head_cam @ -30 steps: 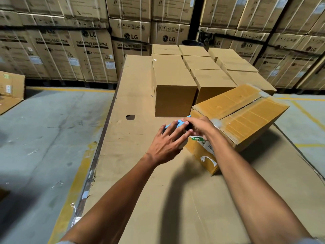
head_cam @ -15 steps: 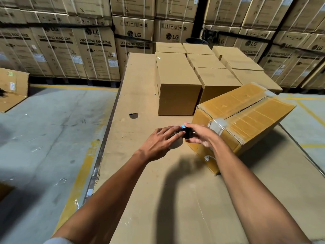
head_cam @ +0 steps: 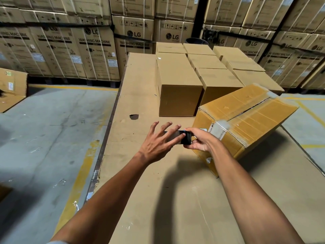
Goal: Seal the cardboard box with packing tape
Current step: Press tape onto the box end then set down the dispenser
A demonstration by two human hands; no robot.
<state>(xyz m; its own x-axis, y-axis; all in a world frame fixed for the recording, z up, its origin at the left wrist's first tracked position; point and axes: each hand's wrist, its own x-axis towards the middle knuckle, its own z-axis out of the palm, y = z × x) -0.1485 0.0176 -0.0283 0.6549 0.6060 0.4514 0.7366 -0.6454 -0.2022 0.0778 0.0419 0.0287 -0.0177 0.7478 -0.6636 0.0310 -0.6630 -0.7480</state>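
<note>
Box (head_cam: 246, 118), a worn corrugated carton with yellowed, ridged flaps and scuffed corners, sits tilted just right of the right hand (head_cam: 200, 140), one lower edge on the cardboard sheet (head_cam: 140, 81) and its far side propped against the plain boxes (head_cam: 179, 85) behind. Its long axis runs from the hand away to the right. The centre seam, a dark open slit, follows that axis. A frosted strip of old tape (head_cam: 221, 126) wraps over the near top edge, and another patch whitens the far corner.

Right hand pinches a small black tape cutter (head_cam: 186, 137) with a toothed edge; a short glossy stretch of tape (head_cam: 173, 136) runs left from it. Left hand (head_cam: 158, 143) is spread, fingers splayed, its fingertips lying on that stretch; whether it grips the tape I cannot tell.

Beyond the hands stand three rows of smooth, square-edged brown boxes, about nine in all. A ragged hole (head_cam: 134, 116) marks the sheet left of the left hand.
</note>
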